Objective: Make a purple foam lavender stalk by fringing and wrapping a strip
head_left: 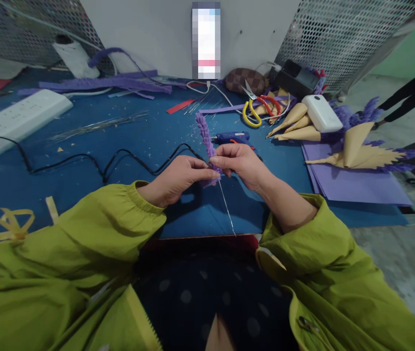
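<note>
A purple paper lavender stem (203,130) is held between my two hands, tilted with its tip pointing away from me. Its thin wire (227,206) sticks out below, toward the table's front edge. My left hand (181,178) pinches the lower end of the purple part between thumb and fingers. My right hand (239,163) closes on the flower just above, its thumb near the left thumb. Just beyond my right hand lies a blue glue gun (232,137), partly hidden by it.
A white power strip (17,122) lies left, with a black cord (83,157) running toward my hands. Loose wires (101,124), scissors (254,105), brown paper cones (297,127), a white box-shaped device (322,113), purple sheets (353,183) and purple strips (105,85) lie around. A phone (206,41) stands at the back.
</note>
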`<action>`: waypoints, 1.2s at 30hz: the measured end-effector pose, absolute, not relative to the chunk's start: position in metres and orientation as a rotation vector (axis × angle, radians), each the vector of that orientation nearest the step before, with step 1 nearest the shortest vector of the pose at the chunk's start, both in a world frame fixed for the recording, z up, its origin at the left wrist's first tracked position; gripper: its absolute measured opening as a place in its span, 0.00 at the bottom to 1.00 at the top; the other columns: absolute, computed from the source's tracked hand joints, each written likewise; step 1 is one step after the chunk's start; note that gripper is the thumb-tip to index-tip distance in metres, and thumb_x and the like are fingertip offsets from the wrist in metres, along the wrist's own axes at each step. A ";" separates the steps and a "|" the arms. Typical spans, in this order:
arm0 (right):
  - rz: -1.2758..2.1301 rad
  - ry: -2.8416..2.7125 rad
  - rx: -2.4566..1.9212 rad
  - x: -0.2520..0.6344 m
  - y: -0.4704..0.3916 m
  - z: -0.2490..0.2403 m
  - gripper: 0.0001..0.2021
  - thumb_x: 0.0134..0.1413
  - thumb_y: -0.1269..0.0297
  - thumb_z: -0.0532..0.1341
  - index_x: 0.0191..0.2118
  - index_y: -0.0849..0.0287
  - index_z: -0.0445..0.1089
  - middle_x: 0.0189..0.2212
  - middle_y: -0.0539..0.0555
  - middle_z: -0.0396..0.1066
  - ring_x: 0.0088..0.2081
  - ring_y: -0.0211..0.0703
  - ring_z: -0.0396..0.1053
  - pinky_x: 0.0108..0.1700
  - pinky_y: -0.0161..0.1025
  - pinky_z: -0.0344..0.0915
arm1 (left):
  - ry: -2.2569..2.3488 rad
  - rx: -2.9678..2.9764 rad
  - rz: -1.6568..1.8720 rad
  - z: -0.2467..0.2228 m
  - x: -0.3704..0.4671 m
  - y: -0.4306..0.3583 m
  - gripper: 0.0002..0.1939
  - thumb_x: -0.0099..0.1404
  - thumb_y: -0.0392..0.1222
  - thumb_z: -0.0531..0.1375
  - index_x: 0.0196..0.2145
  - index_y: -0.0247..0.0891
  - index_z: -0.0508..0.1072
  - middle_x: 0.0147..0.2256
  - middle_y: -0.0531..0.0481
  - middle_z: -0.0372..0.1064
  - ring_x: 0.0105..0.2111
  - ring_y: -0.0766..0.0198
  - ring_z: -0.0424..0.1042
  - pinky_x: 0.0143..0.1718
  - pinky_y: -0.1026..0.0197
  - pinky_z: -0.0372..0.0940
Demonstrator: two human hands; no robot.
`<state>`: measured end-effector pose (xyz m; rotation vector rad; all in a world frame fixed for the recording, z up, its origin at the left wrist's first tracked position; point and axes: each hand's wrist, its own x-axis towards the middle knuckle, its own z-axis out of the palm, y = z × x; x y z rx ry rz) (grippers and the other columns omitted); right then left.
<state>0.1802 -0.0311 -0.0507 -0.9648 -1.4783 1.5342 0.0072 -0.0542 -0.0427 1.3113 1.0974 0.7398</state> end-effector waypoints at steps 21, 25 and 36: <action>1.581 -1.413 -0.989 0.185 -0.029 -0.053 0.16 0.41 0.56 0.73 0.25 0.62 0.70 0.16 0.44 0.62 0.17 0.28 0.55 0.19 0.30 0.52 | 1.073 1.322 0.712 -0.043 0.005 -0.052 0.10 0.51 0.47 0.70 0.22 0.38 0.80 0.23 0.51 0.73 0.27 0.65 0.66 0.33 0.61 0.59; 1.747 -1.323 -0.862 0.185 -0.029 -0.051 0.16 0.41 0.57 0.73 0.33 0.61 0.73 0.22 0.45 0.68 0.20 0.29 0.58 0.21 0.29 0.56 | 1.086 1.208 0.814 -0.041 0.007 -0.051 0.11 0.50 0.48 0.70 0.21 0.38 0.78 0.23 0.51 0.72 0.27 0.66 0.66 0.34 0.61 0.60; 1.790 -1.280 -0.758 0.185 -0.028 -0.052 0.17 0.37 0.61 0.75 0.31 0.60 0.69 0.22 0.44 0.68 0.19 0.28 0.57 0.21 0.28 0.53 | 0.945 1.101 0.798 -0.042 0.007 -0.054 0.10 0.50 0.47 0.71 0.25 0.37 0.81 0.27 0.49 0.76 0.30 0.65 0.69 0.38 0.60 0.61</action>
